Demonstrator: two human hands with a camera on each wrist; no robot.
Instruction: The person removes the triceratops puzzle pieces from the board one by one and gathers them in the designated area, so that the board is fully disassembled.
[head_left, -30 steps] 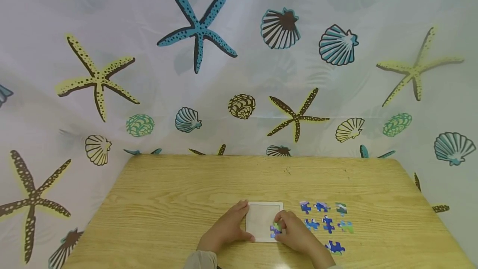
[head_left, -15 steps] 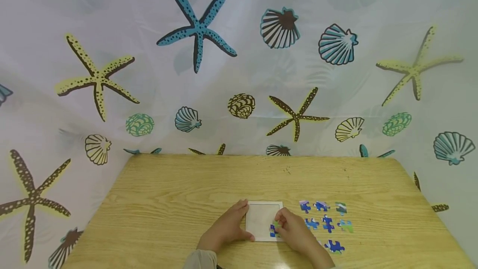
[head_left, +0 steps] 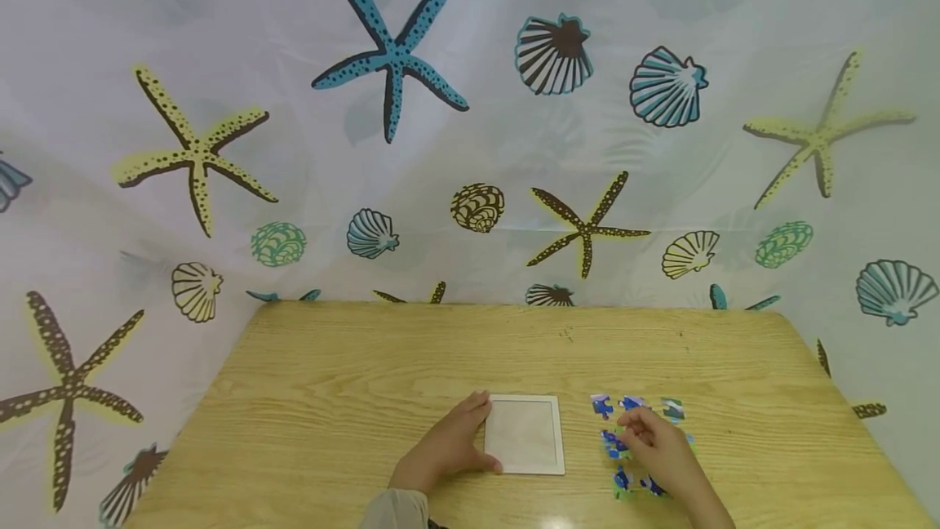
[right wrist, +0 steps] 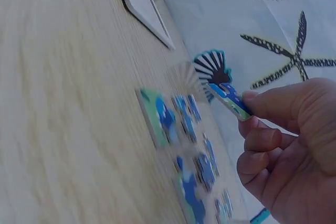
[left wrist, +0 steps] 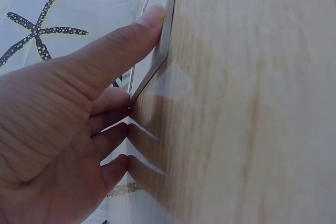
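Observation:
A white square puzzle tray with a thin inner border lies on the table, its inside bare. My left hand holds the tray by its left side. In the left wrist view the thumb presses on the tray's rim, and the fingertips touch the side edge and the tabletop. My right hand is over the group of pieces to the right of the tray. Seen from the right wrist, its thumb and forefinger pinch a blue, white and green jigsaw piece above the table, the other fingers curled.
Several loose jigsaw pieces lie in rough rows right of the tray, among them a blue-white piece and a greyish-green piece; the right hand covers some. The wooden table is bordered by a hanging shell-and-starfish curtain.
My right hand has lifted the jigsaw piece away from the tray's lower right corner and carried it right, over the other pieces. The left hand stays on the tray.

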